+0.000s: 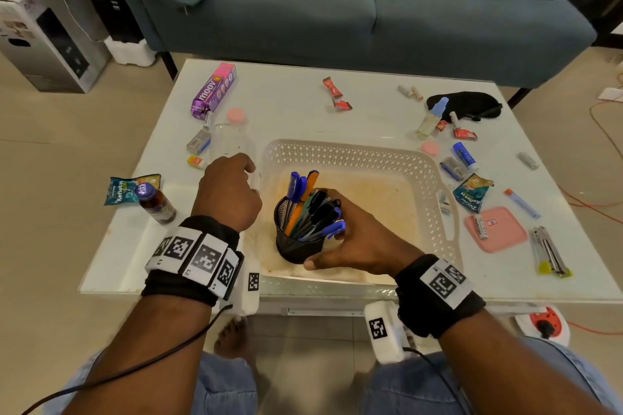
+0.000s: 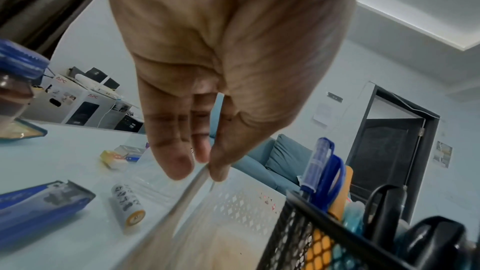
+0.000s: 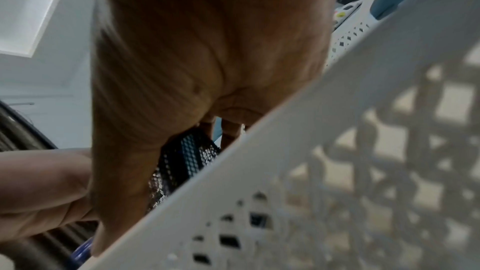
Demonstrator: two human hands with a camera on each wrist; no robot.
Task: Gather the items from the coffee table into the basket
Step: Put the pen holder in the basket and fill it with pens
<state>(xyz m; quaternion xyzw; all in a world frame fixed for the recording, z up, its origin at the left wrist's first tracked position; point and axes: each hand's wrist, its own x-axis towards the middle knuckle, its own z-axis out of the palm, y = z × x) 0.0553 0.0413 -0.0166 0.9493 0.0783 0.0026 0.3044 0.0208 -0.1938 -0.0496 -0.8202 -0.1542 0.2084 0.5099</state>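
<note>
A white coffee table (image 1: pixel 296 104) stands before the blue sofa (image 1: pixel 303 0). On it sits the basket (image 1: pixel 340 153), whose left rim my left hand (image 1: pixel 227 190) pinches. My right hand (image 1: pixel 360 242) wraps the black pen holder (image 1: pixel 293 246), inside the basket.

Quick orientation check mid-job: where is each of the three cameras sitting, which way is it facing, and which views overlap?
Head: worn on the head, looking forward and down at the coffee table, basket and sofa; both forearms, left hand, right hand, knees and a foot show.
Left wrist: looks along the left hand's palm to fingers pinching the basket rim, room beyond.
Right wrist: low outside the basket wall, looking up past the right palm.
Shared: all three show the basket and the black mesh pen holder.
</note>
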